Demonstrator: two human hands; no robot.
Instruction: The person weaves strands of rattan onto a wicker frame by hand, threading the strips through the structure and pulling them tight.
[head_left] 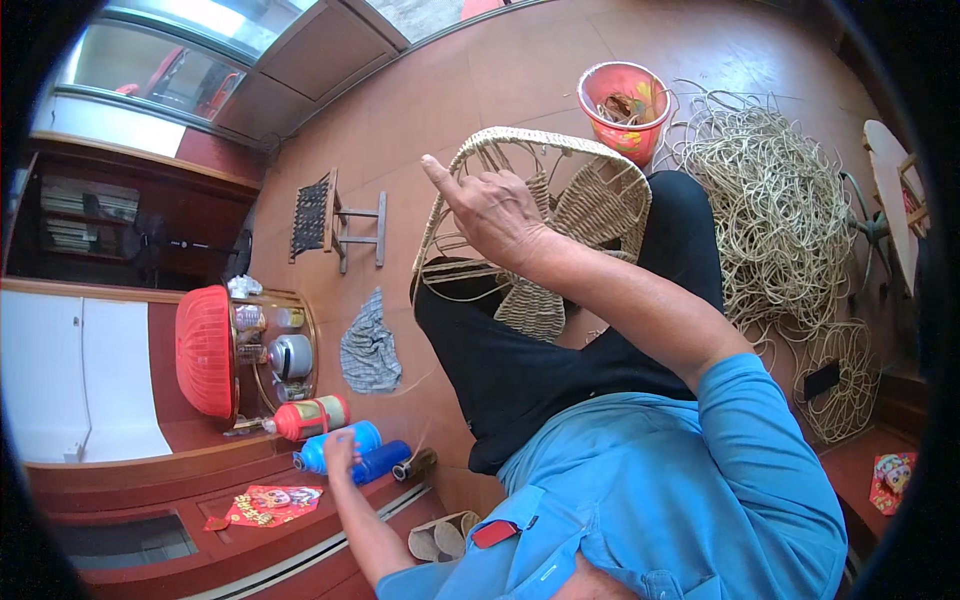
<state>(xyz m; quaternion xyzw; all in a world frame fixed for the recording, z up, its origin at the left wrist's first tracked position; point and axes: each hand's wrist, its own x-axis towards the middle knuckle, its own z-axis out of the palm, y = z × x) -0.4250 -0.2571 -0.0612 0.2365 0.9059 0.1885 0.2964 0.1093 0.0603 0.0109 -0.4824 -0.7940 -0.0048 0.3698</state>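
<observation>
A woven rope frame [545, 140], with a rounded rim and petal-shaped woven panels [600, 205], rests on my lap and between my knees. My right hand [495, 215] lies across its upper left rim, forefinger stretched out and the other fingers curled at the rim. Loose cord strands run across the frame's lower left, below that hand. Far out to the left, my left hand [342, 455] is raised with its fingers curled, in front of a light blue flask [365, 437]. Whatever it may hold is too small to make out.
A large heap of loose cord [765, 200] lies at right, beside a red bucket [625, 110]. A low stool [330, 222] and a crumpled cloth [370, 345] are on the floor at left. Near a round rack [313, 345] lie a red flask [310, 417] and a dark blue flask [382, 461].
</observation>
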